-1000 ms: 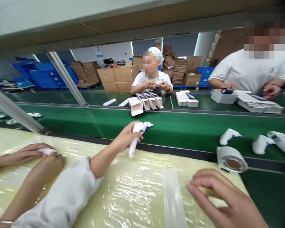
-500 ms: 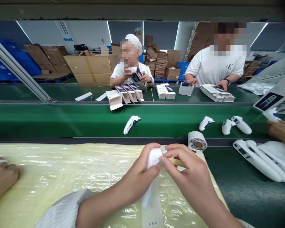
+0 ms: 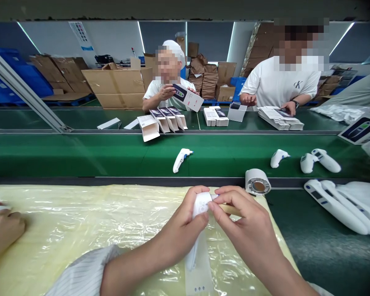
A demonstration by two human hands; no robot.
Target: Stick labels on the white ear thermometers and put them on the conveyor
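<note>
My left hand (image 3: 189, 216) is wrapped round a white thermometer-like device (image 3: 201, 204), whose handle hangs down below the palm. At the blue-tipped end on the device's right, my right hand (image 3: 242, 216) pinches with thumb and forefinger. A thin tan stick-like piece (image 3: 231, 210) shows between the right hand's fingers; its far end is hidden. Under both hands lies a clear strip (image 3: 200, 273) with small holes, on yellowish plastic sheeting (image 3: 80, 222).
A tape roll (image 3: 257, 181) stands at the sheeting's back right corner. White devices (image 3: 182, 160) lie on the green belt (image 3: 135, 154); several more (image 3: 339, 205) rest at the right. Two people handle boxes across the belt. Another person's hand (image 3: 6, 230) is at the left.
The devices on the belt have moved right. Across it, one person has turned a box and the other has let go of a tilted box. My hands hold nearly the same pose.
</note>
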